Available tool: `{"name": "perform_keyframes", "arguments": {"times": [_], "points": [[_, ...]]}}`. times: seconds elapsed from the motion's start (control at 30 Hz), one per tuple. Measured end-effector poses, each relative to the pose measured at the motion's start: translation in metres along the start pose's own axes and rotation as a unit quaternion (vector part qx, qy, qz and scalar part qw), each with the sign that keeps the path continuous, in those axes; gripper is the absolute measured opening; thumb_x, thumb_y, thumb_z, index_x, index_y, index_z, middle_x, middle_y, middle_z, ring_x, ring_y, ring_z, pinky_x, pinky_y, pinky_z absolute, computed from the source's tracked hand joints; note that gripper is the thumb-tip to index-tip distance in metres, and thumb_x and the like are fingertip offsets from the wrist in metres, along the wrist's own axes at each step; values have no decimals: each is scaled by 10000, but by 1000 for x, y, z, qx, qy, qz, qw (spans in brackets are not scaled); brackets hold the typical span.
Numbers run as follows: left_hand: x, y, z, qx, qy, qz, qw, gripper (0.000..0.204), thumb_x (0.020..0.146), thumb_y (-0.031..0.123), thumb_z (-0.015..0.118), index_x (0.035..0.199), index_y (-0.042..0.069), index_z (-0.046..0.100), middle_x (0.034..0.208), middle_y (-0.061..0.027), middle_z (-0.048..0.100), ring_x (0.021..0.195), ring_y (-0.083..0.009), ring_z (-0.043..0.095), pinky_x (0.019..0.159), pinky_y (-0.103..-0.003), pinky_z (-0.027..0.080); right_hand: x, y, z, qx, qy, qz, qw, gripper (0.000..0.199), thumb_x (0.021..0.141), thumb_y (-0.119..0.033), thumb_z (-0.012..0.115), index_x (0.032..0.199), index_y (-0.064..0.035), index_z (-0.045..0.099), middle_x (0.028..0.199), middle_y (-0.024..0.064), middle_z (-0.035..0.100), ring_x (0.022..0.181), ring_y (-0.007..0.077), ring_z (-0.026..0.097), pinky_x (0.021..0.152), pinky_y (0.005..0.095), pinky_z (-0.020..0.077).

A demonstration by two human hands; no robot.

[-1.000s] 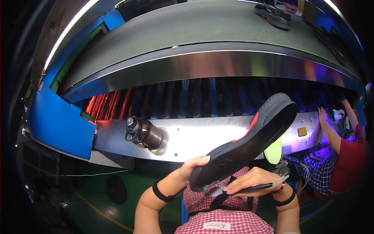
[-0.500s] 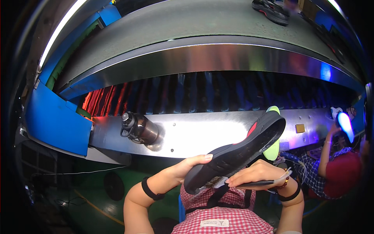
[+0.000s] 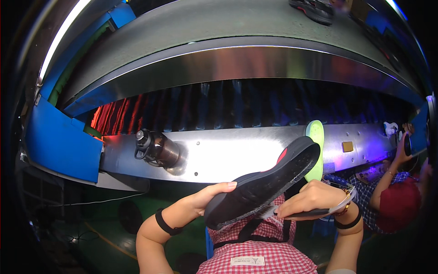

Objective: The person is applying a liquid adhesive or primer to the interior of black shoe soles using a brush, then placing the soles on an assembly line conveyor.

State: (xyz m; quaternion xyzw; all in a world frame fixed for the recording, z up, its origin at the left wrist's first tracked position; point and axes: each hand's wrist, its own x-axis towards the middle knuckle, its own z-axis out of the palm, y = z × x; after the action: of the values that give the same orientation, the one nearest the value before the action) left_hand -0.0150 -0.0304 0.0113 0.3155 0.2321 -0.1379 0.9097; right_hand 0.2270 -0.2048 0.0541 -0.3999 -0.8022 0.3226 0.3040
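Note:
A long black shoe sole (image 3: 262, 187) with a red patch on its side is tilted in front of my chest. My left hand (image 3: 207, 196) grips its lower left end, with the thumb on top. Under the sole's near edge, my right hand (image 3: 310, 201) holds a brush (image 3: 315, 213) by its dark handle. The brush's pale head is against or very close to the sole's edge; contact cannot be told. Just behind the sole's raised end is a lime-green insole (image 3: 315, 148), partly covered by it.
A metal ledge (image 3: 219, 155) runs across in front of me, bearing a dark drinking bottle (image 3: 157, 150) and a small yellowish block (image 3: 347, 146). Above it lies a conveyor belt (image 3: 205, 27) with a black shoe (image 3: 315, 10) at the far right. Another person (image 3: 397, 196) works at the right.
The sole, with both hands, has shifted slightly left and its raised end has dipped, showing more of the green insole. The right hand has moved slightly away from the sole.

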Motion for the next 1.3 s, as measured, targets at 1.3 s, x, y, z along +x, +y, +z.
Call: {"name": "perform_keyframes", "arguments": {"times": [1.3], "points": [[-29, -5, -10, 65, 48, 5, 997, 640, 893, 413, 533, 1343, -33, 435, 1209, -166, 576, 1004, -189, 604, 862, -288, 496, -29, 2, -25, -12, 47, 120, 992, 249, 798, -43, 678, 1045, -76, 682, 1054, 101, 690, 930, 247, 683, 785, 318, 557]]}}
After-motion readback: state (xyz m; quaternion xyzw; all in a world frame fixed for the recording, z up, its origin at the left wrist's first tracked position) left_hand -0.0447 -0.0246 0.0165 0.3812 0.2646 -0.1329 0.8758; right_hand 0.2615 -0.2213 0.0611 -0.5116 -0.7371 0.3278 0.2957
